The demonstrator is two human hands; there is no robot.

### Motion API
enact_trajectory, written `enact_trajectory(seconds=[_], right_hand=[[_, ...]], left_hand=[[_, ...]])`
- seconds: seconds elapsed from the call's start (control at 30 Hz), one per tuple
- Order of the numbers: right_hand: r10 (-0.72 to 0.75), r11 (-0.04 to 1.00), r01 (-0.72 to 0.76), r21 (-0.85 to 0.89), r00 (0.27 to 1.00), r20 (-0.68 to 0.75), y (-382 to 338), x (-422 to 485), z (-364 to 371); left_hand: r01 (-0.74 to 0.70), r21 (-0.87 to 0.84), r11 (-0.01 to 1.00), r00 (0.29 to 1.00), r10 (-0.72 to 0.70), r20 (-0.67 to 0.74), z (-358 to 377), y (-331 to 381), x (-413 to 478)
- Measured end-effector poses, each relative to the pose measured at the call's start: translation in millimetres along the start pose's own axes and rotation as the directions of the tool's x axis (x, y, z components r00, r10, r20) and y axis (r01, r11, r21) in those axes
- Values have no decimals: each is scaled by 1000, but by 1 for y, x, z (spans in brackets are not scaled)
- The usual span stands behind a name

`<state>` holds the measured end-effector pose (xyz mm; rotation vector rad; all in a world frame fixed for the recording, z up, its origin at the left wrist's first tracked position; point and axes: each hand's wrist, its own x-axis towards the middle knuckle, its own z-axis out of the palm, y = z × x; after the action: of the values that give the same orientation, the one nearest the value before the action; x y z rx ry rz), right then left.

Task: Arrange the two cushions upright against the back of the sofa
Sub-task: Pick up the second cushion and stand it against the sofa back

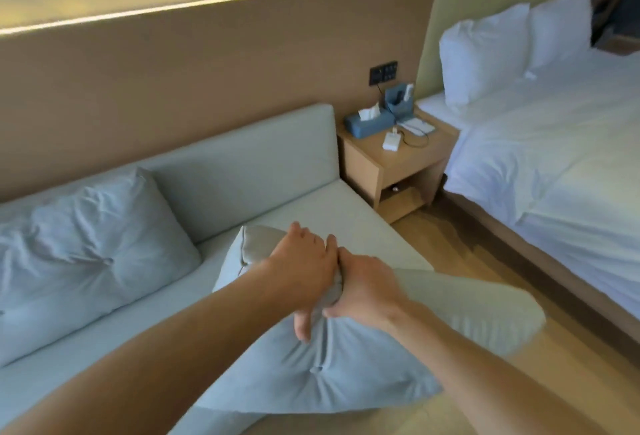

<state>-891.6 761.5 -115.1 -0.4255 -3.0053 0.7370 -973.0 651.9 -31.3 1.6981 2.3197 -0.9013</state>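
Note:
One pale grey-blue buttoned cushion (93, 244) leans upright against the sofa backrest (249, 157) at the left. The second cushion (332, 368) is at the seat's front right edge, tilted and partly overhanging the floor. My left hand (304, 271) and my right hand (363, 289) are side by side, both gripping a bunch of its fabric along the top edge. The hands and forearms hide the cushion's middle.
A wooden nightstand (367, 164) stands right of the sofa with a tissue box (367, 122), a charger and cables. Beyond it is a bed (554, 164) with white linen and pillows. Wooden floor runs between sofa and bed.

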Motion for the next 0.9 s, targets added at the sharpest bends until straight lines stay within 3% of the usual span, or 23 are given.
enact_trajectory(seconds=[0.03, 0.13, 0.2, 0.3, 0.37, 0.43, 0.67, 0.9], right_hand=[[-20, 999, 19, -34, 1000, -7, -10, 5, -19], [-128, 986, 123, -115, 991, -43, -27, 19, -67], [-182, 976, 184, -112, 983, 27, -14, 28, -101], [-52, 960, 115, -254, 969, 242, 51, 41, -149], [31, 935, 59, -350, 969, 245, 97, 61, -166], [66, 946, 4, -325, 976, 205, 119, 94, -169], [22, 998, -14, -59, 991, 129, 109, 270, -119], [-94, 951, 151, -270, 972, 213, 68, 463, -114]], left_hand=[[46, -19, 999, 999, -46, -21, -6, -9, -1], [128, -171, 977, 947, -172, -270, -18, -36, -10], [151, -219, 964, 912, -221, -345, -25, -56, -17], [166, -280, 945, 863, -277, -422, -36, -96, -23], [164, -303, 939, 816, -301, -493, -36, -129, -23], [169, -305, 937, 781, -316, -539, -24, -163, -15], [258, -343, 903, 801, -399, -447, 69, -295, 50], [448, -518, 728, 794, -590, -143, 156, -410, 120]])
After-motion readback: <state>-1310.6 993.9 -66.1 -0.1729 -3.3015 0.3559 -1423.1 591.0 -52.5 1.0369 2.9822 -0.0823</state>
